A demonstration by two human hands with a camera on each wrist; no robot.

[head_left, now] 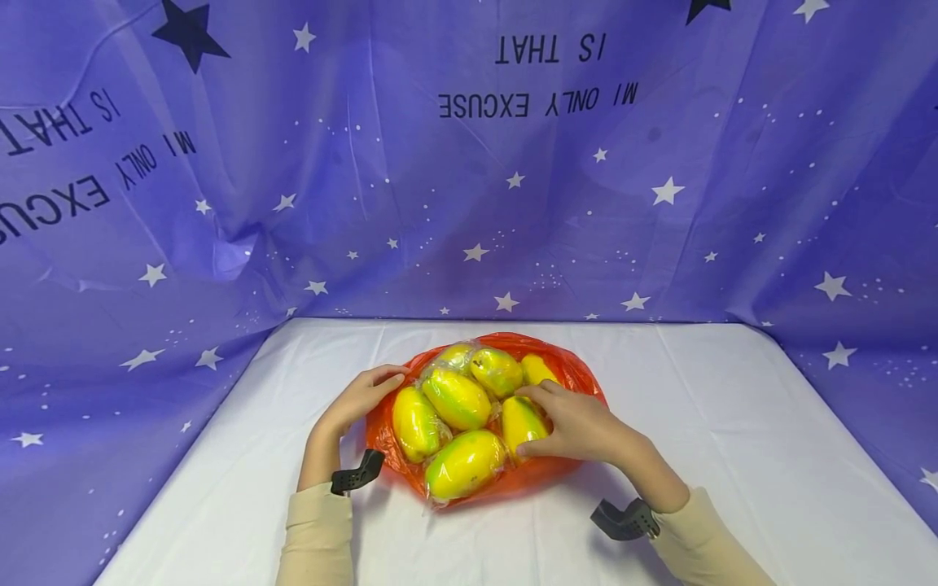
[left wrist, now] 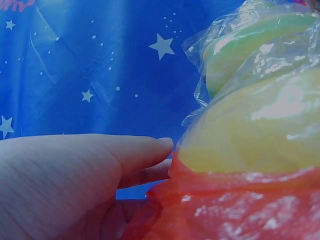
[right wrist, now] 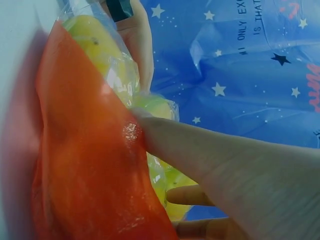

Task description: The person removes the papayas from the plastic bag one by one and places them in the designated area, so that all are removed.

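Several yellow-green mangoes (head_left: 458,399), some wrapped in clear plastic, sit in a spread-open red plastic bag (head_left: 579,370) in the head view. My right hand (head_left: 586,423) spans a mango (head_left: 519,427) at the bag's right side, thumb on the near side and fingers on the far side. At the left, my left hand (head_left: 366,396) touches the bag's rim with its fingers extended, beside another mango (head_left: 416,425). The left wrist view has the left thumb (left wrist: 145,150) against the bag's edge. In the right wrist view the red bag (right wrist: 95,145) hides part of the right hand's grasp.
A white cloth covers the table (head_left: 733,456) under the bag. Behind and at both sides hangs a purple curtain (head_left: 410,203) with stars and lettering. Black wrist mounts (head_left: 626,521) stick out from both forearms.
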